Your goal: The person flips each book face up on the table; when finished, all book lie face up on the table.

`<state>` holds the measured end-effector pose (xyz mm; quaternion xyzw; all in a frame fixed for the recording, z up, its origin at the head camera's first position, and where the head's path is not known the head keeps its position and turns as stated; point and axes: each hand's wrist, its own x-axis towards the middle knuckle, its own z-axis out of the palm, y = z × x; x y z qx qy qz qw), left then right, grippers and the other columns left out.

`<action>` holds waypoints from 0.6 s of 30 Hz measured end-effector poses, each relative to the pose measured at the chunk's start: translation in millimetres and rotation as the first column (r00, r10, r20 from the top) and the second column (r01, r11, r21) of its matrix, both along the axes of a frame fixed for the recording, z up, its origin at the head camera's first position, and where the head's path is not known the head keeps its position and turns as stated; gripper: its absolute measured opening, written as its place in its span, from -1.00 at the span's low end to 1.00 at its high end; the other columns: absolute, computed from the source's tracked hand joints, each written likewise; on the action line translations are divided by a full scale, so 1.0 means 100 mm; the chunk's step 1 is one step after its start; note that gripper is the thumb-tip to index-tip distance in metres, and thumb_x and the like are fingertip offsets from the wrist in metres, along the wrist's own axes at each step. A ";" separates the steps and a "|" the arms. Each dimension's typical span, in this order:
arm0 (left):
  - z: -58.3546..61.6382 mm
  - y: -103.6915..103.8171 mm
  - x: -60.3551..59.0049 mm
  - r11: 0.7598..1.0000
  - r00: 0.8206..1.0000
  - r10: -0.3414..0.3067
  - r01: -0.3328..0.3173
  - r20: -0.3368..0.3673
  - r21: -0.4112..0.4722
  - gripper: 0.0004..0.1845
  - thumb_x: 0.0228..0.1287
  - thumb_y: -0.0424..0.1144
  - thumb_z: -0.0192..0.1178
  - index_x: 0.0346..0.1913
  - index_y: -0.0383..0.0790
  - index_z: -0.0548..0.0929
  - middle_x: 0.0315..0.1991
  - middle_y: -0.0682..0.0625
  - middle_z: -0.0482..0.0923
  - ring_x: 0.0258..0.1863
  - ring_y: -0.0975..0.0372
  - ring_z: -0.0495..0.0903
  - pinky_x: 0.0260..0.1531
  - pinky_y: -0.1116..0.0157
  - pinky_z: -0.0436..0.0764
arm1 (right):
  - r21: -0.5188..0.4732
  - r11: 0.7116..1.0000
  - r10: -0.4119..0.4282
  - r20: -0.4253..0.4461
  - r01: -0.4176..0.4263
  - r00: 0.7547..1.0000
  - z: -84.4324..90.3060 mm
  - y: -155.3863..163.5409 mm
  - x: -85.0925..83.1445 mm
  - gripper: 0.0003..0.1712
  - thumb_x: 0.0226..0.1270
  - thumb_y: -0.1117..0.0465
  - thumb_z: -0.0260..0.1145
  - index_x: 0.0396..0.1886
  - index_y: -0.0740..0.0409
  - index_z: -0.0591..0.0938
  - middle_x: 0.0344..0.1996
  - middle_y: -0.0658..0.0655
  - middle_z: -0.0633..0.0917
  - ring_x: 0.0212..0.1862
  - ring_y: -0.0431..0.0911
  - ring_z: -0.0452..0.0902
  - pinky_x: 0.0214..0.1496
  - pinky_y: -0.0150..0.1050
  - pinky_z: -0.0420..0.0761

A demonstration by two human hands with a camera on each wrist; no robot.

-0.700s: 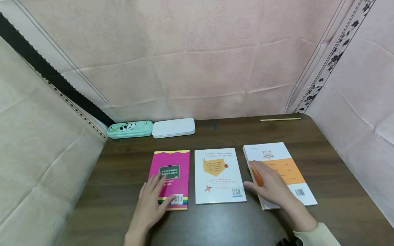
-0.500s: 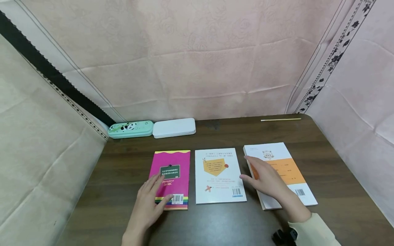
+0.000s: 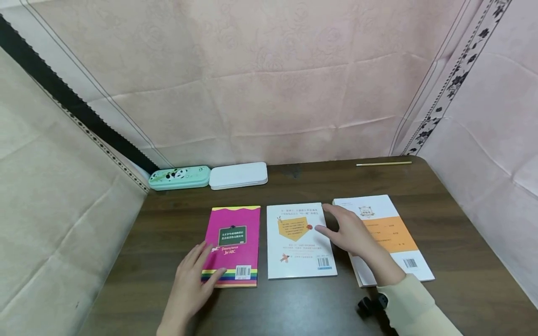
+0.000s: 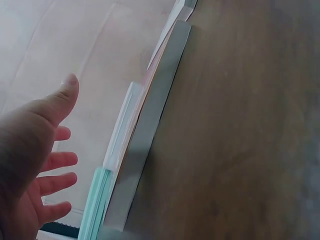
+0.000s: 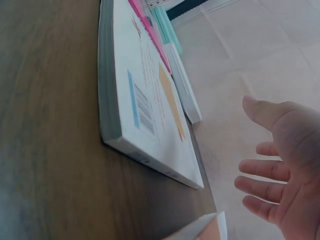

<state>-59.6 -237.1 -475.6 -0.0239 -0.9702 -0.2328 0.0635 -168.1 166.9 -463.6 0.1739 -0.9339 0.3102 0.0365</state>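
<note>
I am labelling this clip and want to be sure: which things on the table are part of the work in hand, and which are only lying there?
In hand:
left hand on pink book
right hand above middle white book and orange-and-white book

Lying about:
panda pencil case
white case
thin stick

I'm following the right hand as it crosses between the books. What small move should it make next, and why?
Probably lower the right hand onto the middle white book. It is open, with its fingers over the gap between that book and the orange-and-white book, and the right wrist view shows the palm apart from the cover. The left hand rests at the pink book's near corner.
</note>
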 end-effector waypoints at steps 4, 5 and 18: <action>-0.02 -0.05 0.05 0.999 0.999 0.030 -0.031 0.031 0.012 -0.17 0.15 0.05 0.49 0.44 -0.18 0.45 0.46 -0.24 0.29 0.39 -0.15 0.31 0.22 -0.26 0.45 | -0.013 1.000 0.009 0.022 -0.009 1.000 0.00 -0.06 -0.04 -0.18 0.30 -0.08 0.47 0.41 0.25 0.47 0.34 0.27 0.53 0.39 0.23 0.38 0.37 0.23 0.39; -0.03 -0.06 0.06 0.999 0.999 0.040 -0.041 0.036 0.016 -0.18 0.16 0.06 0.48 0.44 -0.16 0.45 0.46 -0.24 0.29 0.38 -0.15 0.32 0.19 -0.24 0.48 | -0.020 1.000 0.011 0.026 -0.011 1.000 0.00 -0.08 -0.06 -0.18 0.29 -0.08 0.48 0.41 0.25 0.47 0.34 0.27 0.53 0.39 0.23 0.39 0.37 0.23 0.40; -0.21 -0.23 0.25 0.997 0.999 0.053 -0.053 -0.003 0.053 -0.18 0.21 0.11 0.44 0.38 -0.36 0.48 0.37 -0.36 0.38 0.26 -0.23 0.47 0.12 -0.19 0.56 | -0.056 0.997 0.063 0.069 -0.059 0.996 -0.04 -0.27 -0.26 -0.23 0.32 -0.07 0.46 0.40 0.22 0.48 0.34 0.25 0.53 0.38 0.19 0.40 0.37 0.21 0.41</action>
